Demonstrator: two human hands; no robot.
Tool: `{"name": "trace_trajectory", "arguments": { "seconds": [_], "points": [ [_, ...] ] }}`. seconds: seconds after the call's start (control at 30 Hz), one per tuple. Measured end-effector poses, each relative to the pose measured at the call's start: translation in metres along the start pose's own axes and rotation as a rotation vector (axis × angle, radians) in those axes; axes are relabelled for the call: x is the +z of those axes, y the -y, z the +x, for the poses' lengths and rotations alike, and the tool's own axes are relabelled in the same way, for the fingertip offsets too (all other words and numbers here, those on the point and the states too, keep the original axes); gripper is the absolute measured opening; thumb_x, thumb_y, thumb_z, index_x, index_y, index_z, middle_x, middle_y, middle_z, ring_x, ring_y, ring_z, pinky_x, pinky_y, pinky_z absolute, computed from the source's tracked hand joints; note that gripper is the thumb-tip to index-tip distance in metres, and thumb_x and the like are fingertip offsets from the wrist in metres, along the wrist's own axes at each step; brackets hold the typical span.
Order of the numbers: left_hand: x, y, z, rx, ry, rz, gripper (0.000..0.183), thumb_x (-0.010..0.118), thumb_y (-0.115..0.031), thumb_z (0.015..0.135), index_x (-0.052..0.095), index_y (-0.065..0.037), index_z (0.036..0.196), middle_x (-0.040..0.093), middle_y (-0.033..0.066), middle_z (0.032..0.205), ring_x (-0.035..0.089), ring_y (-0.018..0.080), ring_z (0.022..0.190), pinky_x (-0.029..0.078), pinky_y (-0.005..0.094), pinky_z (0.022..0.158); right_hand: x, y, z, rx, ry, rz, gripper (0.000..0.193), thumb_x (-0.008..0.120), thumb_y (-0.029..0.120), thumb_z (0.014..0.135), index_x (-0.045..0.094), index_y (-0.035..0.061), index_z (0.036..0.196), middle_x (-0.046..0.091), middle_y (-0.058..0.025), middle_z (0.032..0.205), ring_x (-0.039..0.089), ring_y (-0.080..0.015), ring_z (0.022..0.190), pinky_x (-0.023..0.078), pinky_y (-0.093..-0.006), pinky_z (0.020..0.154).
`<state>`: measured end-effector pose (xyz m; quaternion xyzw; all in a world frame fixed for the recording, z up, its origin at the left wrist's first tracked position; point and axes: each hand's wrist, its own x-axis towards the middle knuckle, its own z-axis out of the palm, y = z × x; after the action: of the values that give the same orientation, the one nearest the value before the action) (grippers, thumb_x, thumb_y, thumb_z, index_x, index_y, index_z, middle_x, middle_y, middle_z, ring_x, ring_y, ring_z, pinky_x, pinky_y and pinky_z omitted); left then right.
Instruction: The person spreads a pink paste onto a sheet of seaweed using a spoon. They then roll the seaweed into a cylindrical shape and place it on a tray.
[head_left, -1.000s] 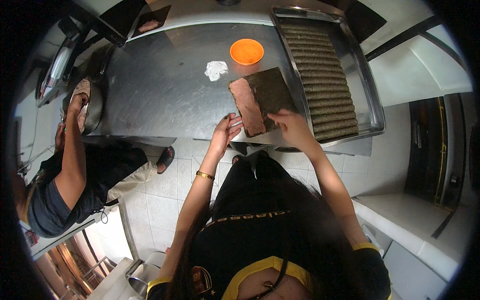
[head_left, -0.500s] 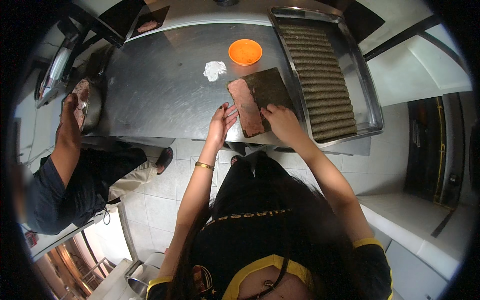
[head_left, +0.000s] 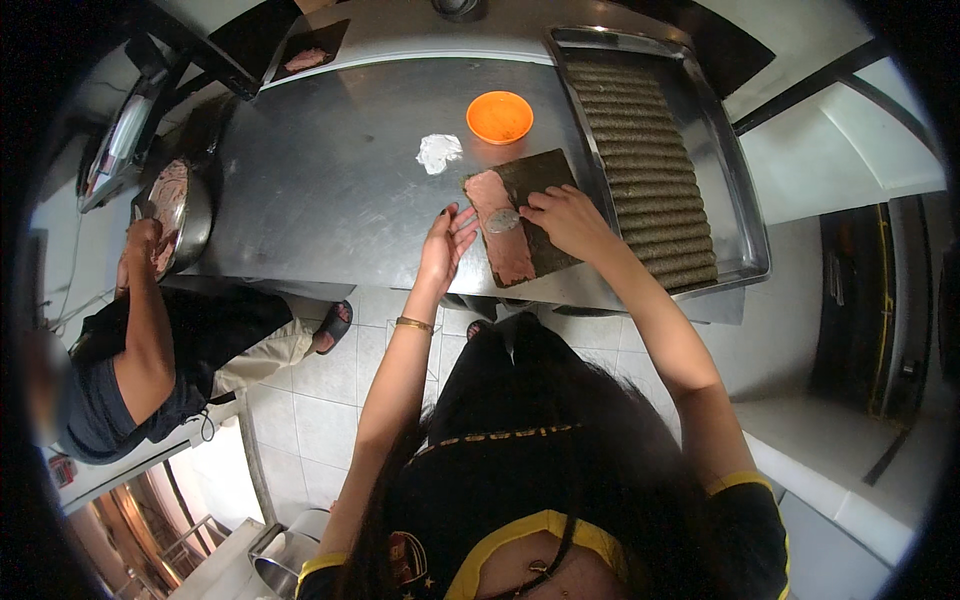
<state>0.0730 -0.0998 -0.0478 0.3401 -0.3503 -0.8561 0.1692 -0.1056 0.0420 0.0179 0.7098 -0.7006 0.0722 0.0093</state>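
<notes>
I see a dark sheet (head_left: 540,215) half-covered with pink paste (head_left: 500,235); my right hand (head_left: 565,215) grips a spoon (head_left: 502,221), left hand (head_left: 445,240) open beside it.

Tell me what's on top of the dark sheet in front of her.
On the dark sheet lies a pink paste strip along its left side, with a spoon on it under the right hand. That hand hides part of the sheet.

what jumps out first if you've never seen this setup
The long steel tray at the table's right, filled with a column of dark rolls, catches the eye first. Then the two hands at the near edge: the right hand presses a spoon onto pink paste on a dark sheet, with the left hand beside it. An orange bowl sits just beyond.
</notes>
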Motion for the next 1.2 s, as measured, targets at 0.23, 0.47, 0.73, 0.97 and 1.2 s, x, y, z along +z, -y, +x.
{"name": "trace_trajectory", "arguments": {
  "seconds": [0.23,0.47,0.73,0.97,1.2],
  "points": [
    [-0.004,0.0,0.0,0.006,0.001,-0.007,0.045,0.033,-0.031,0.097,0.031,-0.001,0.131,0.049,0.0143,0.125,0.054,0.0202,0.106,0.045,0.028,0.089,0.008,-0.015,0.03,0.026,0.013,-0.038,0.03,0.052,0.006,0.075,0.064,0.0098,0.102,0.056,-0.0038,0.096,0.056,-0.0224,0.093,0.045,-0.0353,0.083],
    [0.001,-0.003,0.001,-0.012,-0.012,0.054,0.048,0.032,-0.033,0.097,0.029,-0.001,0.134,0.048,0.0126,0.127,0.051,0.0184,0.109,0.042,0.0286,0.092,0.006,-0.021,0.059,0.12,-0.153,0.056,0.028,0.052,0.007,0.077,0.064,0.0097,0.102,0.057,-0.0054,0.097,0.058,-0.024,0.094,0.047,-0.0368,0.081],
    [0.004,-0.004,0.012,0.031,-0.037,0.054,0.048,0.033,-0.035,0.096,0.032,-0.003,0.132,0.049,0.0092,0.125,0.049,0.0167,0.108,0.038,0.0293,0.094,0.002,-0.026,0.041,0.03,0.021,-0.011,0.024,0.052,0.008,0.08,0.065,0.0095,0.1,0.059,-0.0059,0.097,0.058,-0.0238,0.094,0.047,-0.0367,0.079],
    [0.006,-0.005,0.014,0.021,-0.041,0.043,0.047,0.034,-0.034,0.096,0.033,-0.004,0.132,0.049,0.0088,0.125,0.049,0.0165,0.108,0.039,0.0287,0.093,0.014,-0.034,0.066,0.201,-0.03,0.002,0.019,0.053,0.017,0.084,0.065,0.0067,0.094,0.062,-0.0078,0.094,0.061,-0.026,0.086,0.049,-0.0394,0.077],
    [0.004,-0.002,0.019,0.035,-0.043,0.002,0.045,0.034,-0.033,0.096,0.033,-0.005,0.132,0.049,0.0091,0.127,0.05,0.0164,0.107,0.039,0.0285,0.093,0.007,-0.03,0.077,0.051,-0.07,-0.087,0.017,0.053,0.015,0.081,0.065,0.0044,0.088,0.062,-0.0094,0.089,0.062,-0.0257,0.085,0.05,-0.0388,0.073]
  ]
}}
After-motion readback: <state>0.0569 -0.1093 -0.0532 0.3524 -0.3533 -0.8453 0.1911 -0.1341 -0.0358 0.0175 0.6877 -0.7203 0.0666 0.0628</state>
